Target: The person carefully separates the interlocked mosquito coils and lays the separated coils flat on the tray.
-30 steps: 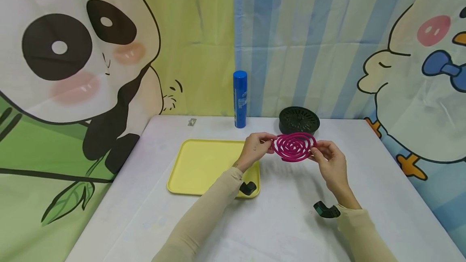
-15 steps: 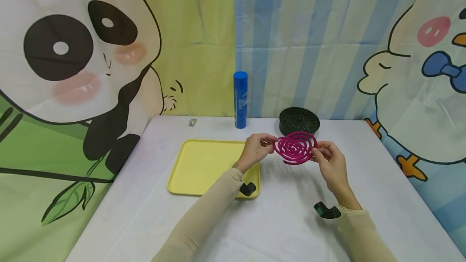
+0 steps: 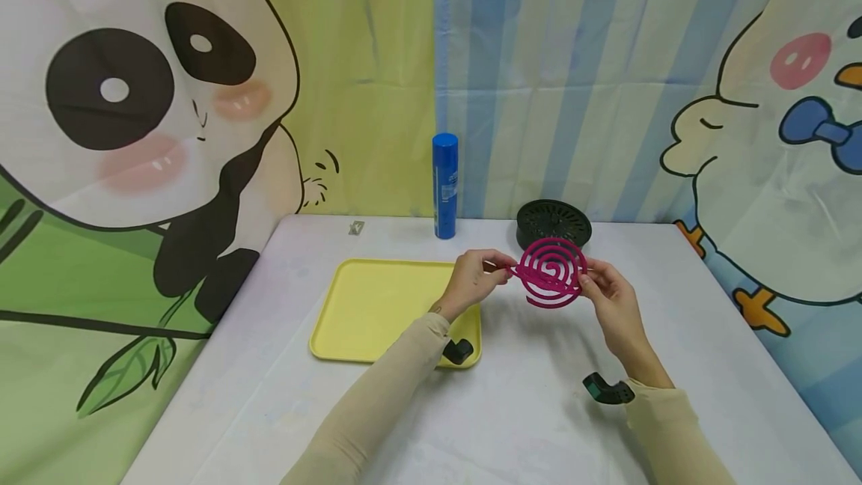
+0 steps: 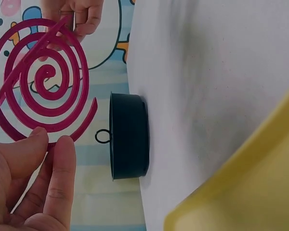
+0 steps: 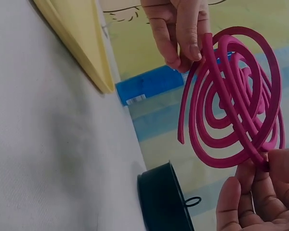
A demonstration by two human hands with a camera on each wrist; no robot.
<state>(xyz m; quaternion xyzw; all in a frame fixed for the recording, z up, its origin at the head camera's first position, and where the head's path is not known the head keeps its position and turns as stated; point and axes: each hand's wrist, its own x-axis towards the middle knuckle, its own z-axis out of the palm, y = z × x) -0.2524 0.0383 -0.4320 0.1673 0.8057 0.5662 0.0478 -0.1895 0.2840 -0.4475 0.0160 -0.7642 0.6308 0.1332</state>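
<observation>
Two magenta mosquito coils [image 3: 548, 280], nested in each other, are held above the table in the head view. They cross at an angle, one face-on and the other nearly edge-on. My left hand [image 3: 474, 277] pinches the left rim between thumb and fingers. On the opposite side my right hand [image 3: 614, 309] grips the rim with its thumb and fingers. In the right wrist view, the crossed spirals [image 5: 226, 101] are still interlaced. Behind them stands a round black coil holder [image 3: 554, 217] with a slotted lid and, in the left wrist view, a small ring [image 4: 102, 136].
A yellow tray [image 3: 377, 313] lies on the white table [image 3: 256, 380], left of the coils and partly under my left forearm. At the back stand a blue spray can [image 3: 444, 189] and a small metal piece [image 3: 356, 227]. Printed curtains [image 3: 364, 81] hang behind.
The coils lay nearly flat together earlier. Now one has turned up to face the camera while the other stays edge-on, so they cross. Both hands keep their hold and have shifted only slightly.
</observation>
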